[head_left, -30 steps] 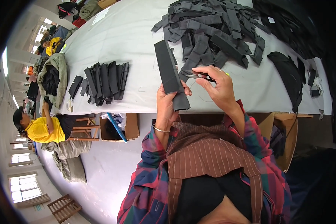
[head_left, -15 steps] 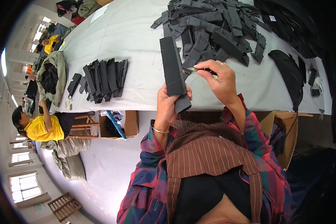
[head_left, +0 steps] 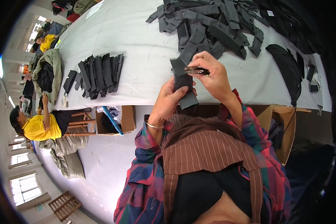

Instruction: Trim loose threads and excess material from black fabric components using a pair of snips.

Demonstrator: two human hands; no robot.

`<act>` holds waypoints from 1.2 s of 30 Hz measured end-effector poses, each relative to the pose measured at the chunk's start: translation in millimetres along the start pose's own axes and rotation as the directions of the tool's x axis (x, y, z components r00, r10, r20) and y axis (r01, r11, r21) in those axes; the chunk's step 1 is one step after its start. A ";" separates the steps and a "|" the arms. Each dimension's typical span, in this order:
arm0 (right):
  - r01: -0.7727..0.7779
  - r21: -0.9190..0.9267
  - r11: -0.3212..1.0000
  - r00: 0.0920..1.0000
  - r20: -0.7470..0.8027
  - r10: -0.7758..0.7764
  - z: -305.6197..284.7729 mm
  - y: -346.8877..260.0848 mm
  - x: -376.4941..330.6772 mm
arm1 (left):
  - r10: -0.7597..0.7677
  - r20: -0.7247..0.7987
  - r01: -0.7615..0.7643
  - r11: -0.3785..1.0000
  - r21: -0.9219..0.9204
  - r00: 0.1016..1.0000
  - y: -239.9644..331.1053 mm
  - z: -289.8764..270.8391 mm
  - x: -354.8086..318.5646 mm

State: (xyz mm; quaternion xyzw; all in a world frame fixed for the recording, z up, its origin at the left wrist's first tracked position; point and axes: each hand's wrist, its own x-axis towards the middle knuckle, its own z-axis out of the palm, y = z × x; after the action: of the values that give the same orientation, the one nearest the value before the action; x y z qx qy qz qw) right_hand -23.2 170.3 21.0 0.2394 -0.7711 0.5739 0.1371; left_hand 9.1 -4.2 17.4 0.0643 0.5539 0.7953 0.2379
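Pinches dark-grey fabric strip (head_left: 182, 81) in left hand (head_left: 169, 98), seemingly to steady it beside thread snips (head_left: 200, 70) gripped in right hand (head_left: 215, 75).

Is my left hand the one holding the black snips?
No, the black snips are in your right hand, while your left hand grips a dark fabric strip.

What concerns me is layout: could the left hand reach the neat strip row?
Probably yes: mostly bare tabletop separates the left hand, though holding a dark strip, from the neat strip row.
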 end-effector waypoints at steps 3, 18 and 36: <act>-0.284 0.271 0.920 0.938 -0.120 0.325 1.5 -3.1 1.4 | 0.046 -0.041 -0.044 0.998 0.044 0.998 -1.6 0.8 0.1; -0.457 0.836 0.303 0.776 0.208 0.595 -2.5 16.4 2.3 | 0.331 -0.094 -0.278 0.891 0.358 0.939 1.0 -12.0 2.1; 0.038 -0.374 0.927 0.999 0.048 -0.022 -10.0 -7.9 -15.3 | 0.321 -0.239 -0.234 0.914 0.331 0.916 1.8 -23.1 7.4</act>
State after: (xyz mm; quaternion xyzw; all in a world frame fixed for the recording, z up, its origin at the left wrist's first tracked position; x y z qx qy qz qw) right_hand -6.7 181.3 23.0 0.2329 -0.8655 0.4085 0.1725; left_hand -6.4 -21.0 9.1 0.0612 0.6801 0.7301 0.0259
